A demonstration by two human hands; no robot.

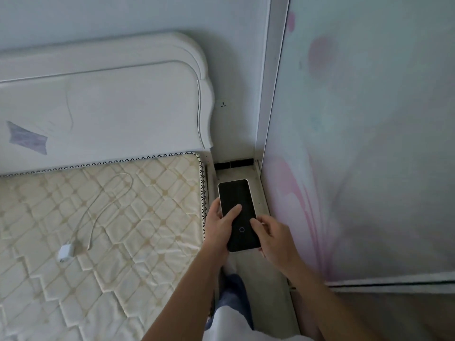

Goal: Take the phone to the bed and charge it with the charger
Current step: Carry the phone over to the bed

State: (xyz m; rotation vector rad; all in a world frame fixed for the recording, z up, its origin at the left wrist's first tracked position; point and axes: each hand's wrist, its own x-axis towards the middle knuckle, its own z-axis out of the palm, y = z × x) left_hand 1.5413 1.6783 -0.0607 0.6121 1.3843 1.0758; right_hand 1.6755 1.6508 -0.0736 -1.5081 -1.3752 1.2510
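A person standing in the narrow gap between a bed and a wardrobe holds a slim white-edged smartphone with a dark glass screen (pixel 238 215) in both bare hands, screen up and its top end pointing toward the wall. The left hand (pixel 219 226) cradles the phone's left edge, its grip wrapped round the body with the thumb laid across the glass. The right hand (pixel 273 238) closes its grip on the lower right edge, thumb resting on the screen near a small ring-shaped icon. The phone hangs in the air over the pale floor strip (pixel 248 172) beside the bed, just right of the mattress edge and not over the bed itself.

On the cream quilted bare mattress (pixel 147 217), well to the left of the phone, lies a small white plug-in charger block (pixel 66 253) with its thin white cable (pixel 108 193) looping up toward the headboard and back down, the free end lying near the block. The cable is not joined to the phone. A white curved wooden headboard (pixel 110 99) stands against the pale wall behind. To the right rises a sliding wardrobe door with a soft pink-and-green floral print (pixel 364 143). A blue trouser leg (pixel 234 296) shows below the forearms.
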